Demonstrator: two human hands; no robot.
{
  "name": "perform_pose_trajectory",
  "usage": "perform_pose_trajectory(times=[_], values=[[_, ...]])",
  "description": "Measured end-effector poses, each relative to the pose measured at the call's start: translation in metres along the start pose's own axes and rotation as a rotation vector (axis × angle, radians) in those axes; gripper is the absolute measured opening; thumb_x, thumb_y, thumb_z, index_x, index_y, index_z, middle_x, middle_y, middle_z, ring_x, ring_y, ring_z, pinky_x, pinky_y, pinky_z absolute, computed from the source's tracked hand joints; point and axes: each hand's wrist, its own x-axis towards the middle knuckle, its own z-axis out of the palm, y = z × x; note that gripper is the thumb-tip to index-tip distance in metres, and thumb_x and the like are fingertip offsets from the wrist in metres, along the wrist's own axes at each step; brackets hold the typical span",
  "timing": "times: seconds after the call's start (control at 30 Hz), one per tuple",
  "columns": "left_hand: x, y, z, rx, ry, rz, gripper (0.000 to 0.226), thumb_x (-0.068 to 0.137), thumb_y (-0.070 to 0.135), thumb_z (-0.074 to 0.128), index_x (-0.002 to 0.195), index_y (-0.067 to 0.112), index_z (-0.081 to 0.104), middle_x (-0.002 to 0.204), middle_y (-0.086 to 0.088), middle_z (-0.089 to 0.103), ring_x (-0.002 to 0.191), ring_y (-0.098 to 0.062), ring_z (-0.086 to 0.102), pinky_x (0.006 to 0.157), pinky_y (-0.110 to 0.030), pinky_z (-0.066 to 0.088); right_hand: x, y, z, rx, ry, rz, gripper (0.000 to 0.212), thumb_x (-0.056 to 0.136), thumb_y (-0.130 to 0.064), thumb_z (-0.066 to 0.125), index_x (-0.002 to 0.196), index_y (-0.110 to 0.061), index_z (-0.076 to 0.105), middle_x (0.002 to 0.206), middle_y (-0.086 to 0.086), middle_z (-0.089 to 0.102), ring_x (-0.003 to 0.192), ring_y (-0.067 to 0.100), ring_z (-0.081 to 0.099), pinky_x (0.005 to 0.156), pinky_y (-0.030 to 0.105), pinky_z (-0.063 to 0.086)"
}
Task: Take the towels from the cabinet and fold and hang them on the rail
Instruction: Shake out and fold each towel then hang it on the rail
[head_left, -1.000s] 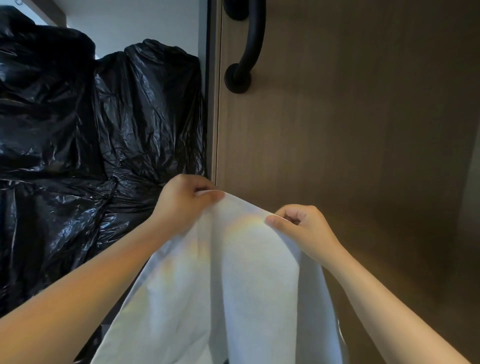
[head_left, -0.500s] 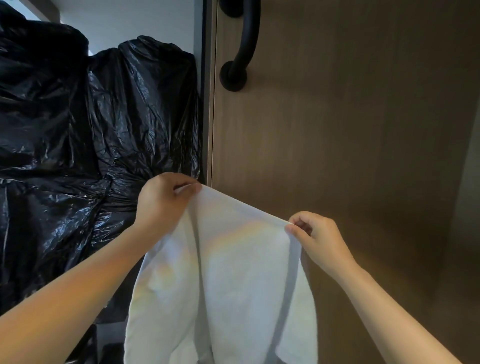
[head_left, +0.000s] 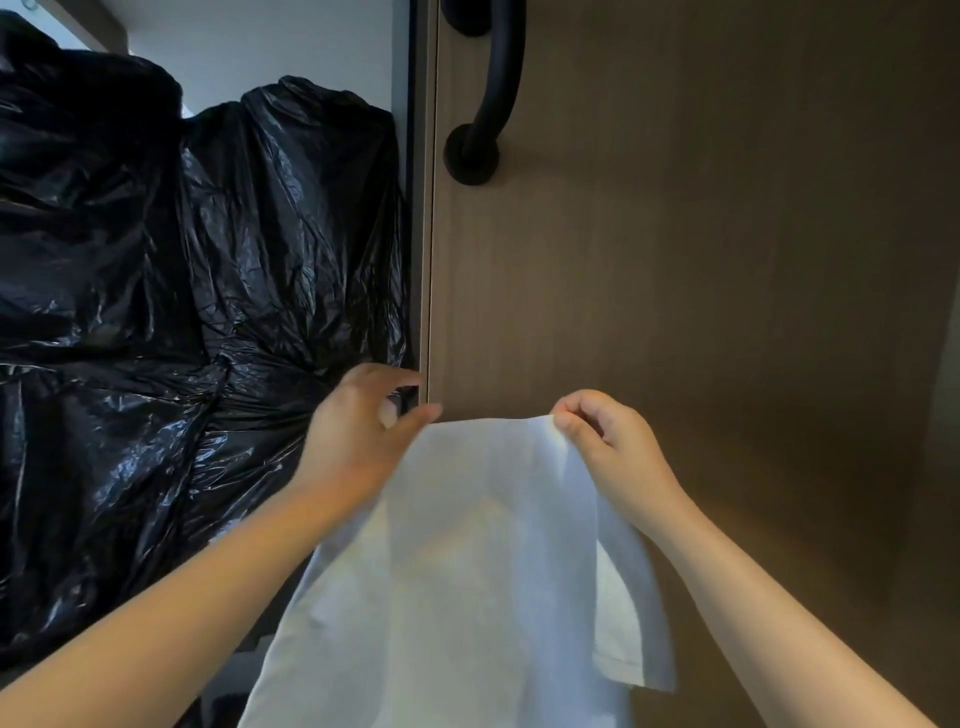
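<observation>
A white towel (head_left: 467, 571) hangs in front of me, held up by its top edge. My left hand (head_left: 358, 431) pinches the top left corner between thumb and fingers, right at the edge of the wooden cabinet door (head_left: 675, 260). My right hand (head_left: 608, 441) pinches the top edge further right, fingers curled over the cloth. The towel's right side is folded back on itself and a hemmed corner hangs at the lower right. No rail is in view.
Black plastic bags (head_left: 182, 312) fill the open cabinet space on the left. A black curved handle (head_left: 488, 104) is mounted on the wooden door above my hands. The door stands close behind the towel.
My hands have shifted along the towel's top edge. The right hand has risen level with the left. The towel's right side has folded back on itself.
</observation>
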Motion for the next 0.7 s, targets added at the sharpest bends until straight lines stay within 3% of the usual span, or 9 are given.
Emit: perform_pose_trajectory(times=[0.1,0.23,0.33,0.43,0.53,0.63,0.7], values=[[-0.007,0.02,0.007,-0.137,-0.15,-0.011,0.042,0.084,0.041,0.07,0.123,0.027,0.065,0.121,0.016,0.057,0.109,0.0,0.05,0.086,-0.013,0.033,0.004,-0.013,0.005,0.031,-0.045,-0.073,0.019,0.097,-0.012,0.056,0.081,-0.022,0.061,0.072,-0.014,0.058,0.069,-0.004,0.052,0.061,0.008,0.037],[-0.016,0.027,0.014,-0.509,-0.324,-0.183,0.039,0.087,0.038,0.069,0.124,0.032,0.064,0.121,0.018,0.065,0.114,-0.002,0.058,0.102,-0.031,0.045,0.009,-0.028,0.008,0.095,-0.086,-0.126,0.019,0.095,-0.012,0.059,0.081,-0.023,0.064,0.073,-0.016,0.06,0.07,-0.002,0.053,0.063,0.01,0.037],[-0.019,0.025,0.015,-0.683,-0.454,-0.266,0.019,0.089,0.036,0.067,0.103,0.025,0.074,0.101,0.0,0.074,0.092,-0.017,0.069,0.087,-0.035,0.054,0.01,-0.033,0.006,0.142,-0.103,-0.127,0.017,0.094,-0.011,0.06,0.082,-0.021,0.067,0.077,-0.01,0.065,0.072,0.004,0.056,0.064,0.014,0.041],[-0.019,0.026,0.016,-0.749,-0.396,-0.314,0.021,0.085,0.034,0.072,0.077,0.015,0.073,0.075,-0.005,0.071,0.069,-0.015,0.063,0.064,-0.026,0.05,0.007,-0.031,0.005,0.098,-0.146,-0.094,0.016,0.094,-0.013,0.06,0.083,-0.021,0.069,0.079,-0.008,0.067,0.076,0.006,0.06,0.066,0.018,0.046],[-0.017,0.028,0.017,-0.693,-0.295,-0.281,0.014,0.08,0.025,0.078,0.075,0.013,0.073,0.072,-0.004,0.071,0.066,-0.011,0.063,0.063,-0.026,0.049,0.002,-0.023,0.005,0.005,-0.202,-0.041,0.015,0.096,-0.018,0.059,0.089,-0.022,0.071,0.081,-0.012,0.067,0.081,0.007,0.062,0.067,0.019,0.05],[-0.011,0.028,0.017,-0.588,-0.19,-0.233,0.01,0.076,0.025,0.081,0.072,0.017,0.075,0.07,0.003,0.072,0.062,-0.001,0.064,0.056,-0.013,0.048,-0.002,-0.014,0.002,-0.022,-0.233,0.008,0.014,0.096,-0.017,0.059,0.092,-0.022,0.072,0.081,-0.014,0.067,0.079,0.004,0.062,0.066,0.015,0.048],[-0.005,0.025,0.015,-0.48,-0.116,-0.203,0.011,0.076,0.029,0.081,0.07,0.022,0.075,0.07,0.009,0.072,0.062,0.001,0.064,0.053,-0.01,0.046,-0.006,-0.008,-0.002,-0.052,-0.248,0.031,0.013,0.096,-0.017,0.06,0.094,-0.021,0.073,0.084,-0.013,0.069,0.08,0.006,0.064,0.07,0.021,0.053]])
